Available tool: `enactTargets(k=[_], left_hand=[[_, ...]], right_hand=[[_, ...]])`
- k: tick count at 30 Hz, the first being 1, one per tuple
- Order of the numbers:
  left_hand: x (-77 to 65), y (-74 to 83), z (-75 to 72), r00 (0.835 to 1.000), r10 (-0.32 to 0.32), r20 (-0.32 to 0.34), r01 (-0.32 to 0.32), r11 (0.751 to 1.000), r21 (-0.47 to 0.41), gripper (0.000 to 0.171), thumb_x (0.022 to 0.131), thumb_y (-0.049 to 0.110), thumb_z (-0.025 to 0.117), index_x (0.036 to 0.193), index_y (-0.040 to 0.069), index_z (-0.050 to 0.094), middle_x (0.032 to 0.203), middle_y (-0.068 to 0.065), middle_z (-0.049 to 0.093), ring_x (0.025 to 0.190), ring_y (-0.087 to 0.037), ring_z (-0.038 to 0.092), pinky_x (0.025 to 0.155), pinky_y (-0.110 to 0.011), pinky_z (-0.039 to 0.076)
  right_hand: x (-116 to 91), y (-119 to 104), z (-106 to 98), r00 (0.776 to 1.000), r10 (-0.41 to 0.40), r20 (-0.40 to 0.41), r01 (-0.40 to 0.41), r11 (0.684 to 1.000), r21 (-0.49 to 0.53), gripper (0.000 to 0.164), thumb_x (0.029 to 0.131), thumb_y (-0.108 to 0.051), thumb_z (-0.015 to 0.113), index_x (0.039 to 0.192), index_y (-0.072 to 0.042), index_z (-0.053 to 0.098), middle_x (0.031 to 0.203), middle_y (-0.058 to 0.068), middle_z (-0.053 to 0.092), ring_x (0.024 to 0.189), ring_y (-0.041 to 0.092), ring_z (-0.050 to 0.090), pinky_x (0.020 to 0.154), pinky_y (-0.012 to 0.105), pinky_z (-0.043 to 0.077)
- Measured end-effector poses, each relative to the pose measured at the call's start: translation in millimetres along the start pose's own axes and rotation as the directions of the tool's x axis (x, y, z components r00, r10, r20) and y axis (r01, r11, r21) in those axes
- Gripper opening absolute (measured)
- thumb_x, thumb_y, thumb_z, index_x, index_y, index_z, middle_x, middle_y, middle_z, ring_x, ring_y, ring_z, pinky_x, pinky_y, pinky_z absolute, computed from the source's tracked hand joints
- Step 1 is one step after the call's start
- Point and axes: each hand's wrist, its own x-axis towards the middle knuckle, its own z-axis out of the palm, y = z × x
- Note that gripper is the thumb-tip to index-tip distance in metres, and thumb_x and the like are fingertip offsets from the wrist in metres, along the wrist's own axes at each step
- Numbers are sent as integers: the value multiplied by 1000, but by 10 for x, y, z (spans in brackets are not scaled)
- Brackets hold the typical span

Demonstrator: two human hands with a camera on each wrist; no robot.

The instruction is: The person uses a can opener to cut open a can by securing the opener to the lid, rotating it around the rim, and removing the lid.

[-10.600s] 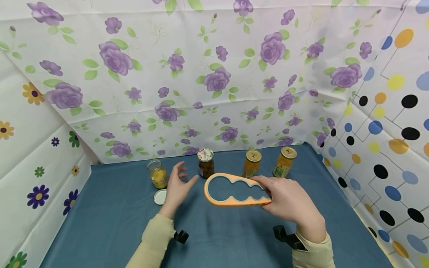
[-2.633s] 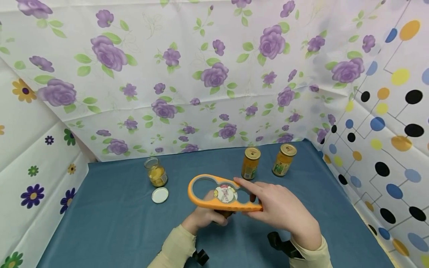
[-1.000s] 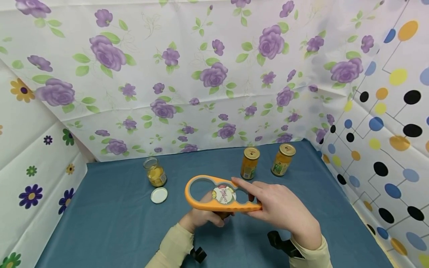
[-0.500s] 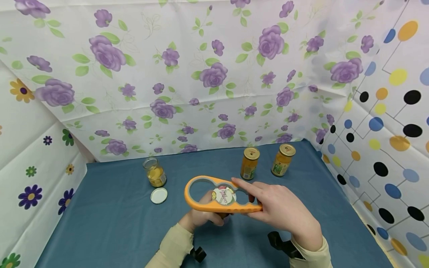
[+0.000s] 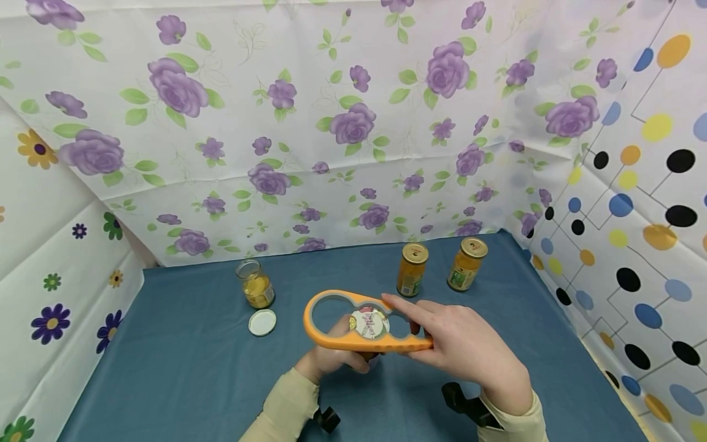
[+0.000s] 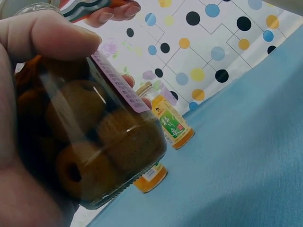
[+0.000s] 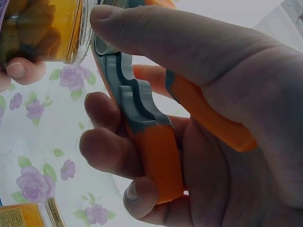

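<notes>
Left hand [image 5: 333,358] grips dark jar [image 6: 109,137]: likely heavy, slick, breakable; hold mid-body. Right hand [image 5: 464,341] grips stiff-looking orange opener [image 5: 381,344] by its 3 o'clock end.

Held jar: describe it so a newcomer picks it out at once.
Over the blue cloth, near the middle of the head view, find the orange looped tool in the right hand. The held jar is gripped by the left hand, its lid seen through that loop. Unlike the gold-lidded jars or the lidless jar, its lid is white with a printed pattern.
</notes>
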Motion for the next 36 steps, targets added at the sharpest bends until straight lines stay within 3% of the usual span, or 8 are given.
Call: enactTargets(k=[4,12,16,21,26,32,33,36], left_hand=[[-6,0,-17,1000,10,-1,-10,1000,6,77,69,-3,75,142,-12,52,114,-3,70,86,-16,61,83,-32,52],[-16,-15,-68,999,40,-9,-39,998,53,51,72,-12,71,122,-9,64,86,-35,63,69,-19,60,60,-35,51],[-14,5,-81,999,31,-26,-29,997,66,49,72,-12,69,121,-8,65,84,-29,66,67,-23,59,59,-36,50],[-12,48,-87,995,-25,-93,37,992,122,62,74,-5,73,135,-5,64,107,-9,75,81,-21,61,70,-34,49],[0,66,-91,986,-78,-146,98,986,136,62,81,7,78,141,-1,64,120,-9,76,91,-17,65,77,-32,50],[20,69,-104,990,-15,-141,30,994,101,52,97,11,75,147,5,63,130,-15,74,92,-20,68,65,-34,52],[20,66,-108,990,-5,-143,19,995,100,50,100,12,74,148,6,63,131,-15,73,94,-20,70,66,-34,55],[28,66,-113,987,25,-160,-8,994,106,46,104,19,73,146,6,64,133,-16,72,111,-25,73,89,-39,61]], right_hand=[[4,-2,1,1000,-4,-3,4,1000,-3,89,91,-26,88,166,-36,41,87,-20,54,60,-3,42,56,22,42],[-5,-10,-5,1000,-6,-11,6,1000,-9,88,90,-27,89,165,-35,43,87,-21,54,60,-3,42,56,22,41],[-8,-17,-10,1000,-2,-7,2,1000,-15,89,90,-26,89,165,-35,42,86,-21,54,60,-2,41,57,22,41],[-6,-24,-17,1000,-6,-8,5,1000,-17,89,90,-25,89,166,-34,42,86,-20,53,60,-2,41,57,22,40],[-11,-20,-11,1000,-14,-18,13,1000,-19,88,89,-26,89,165,-31,44,86,-20,53,60,-2,41,57,22,40],[-10,-20,-10,999,-27,-30,26,999,-28,88,89,-29,90,165,-31,45,87,-20,56,60,-3,41,57,22,41],[-8,-20,-10,999,-29,-32,28,999,-29,88,89,-29,90,165,-31,45,87,-20,56,60,-3,41,57,21,41],[-4,-21,-9,999,-35,-37,34,999,-30,88,89,-29,90,164,-30,46,87,-19,56,60,-4,42,57,21,41]])
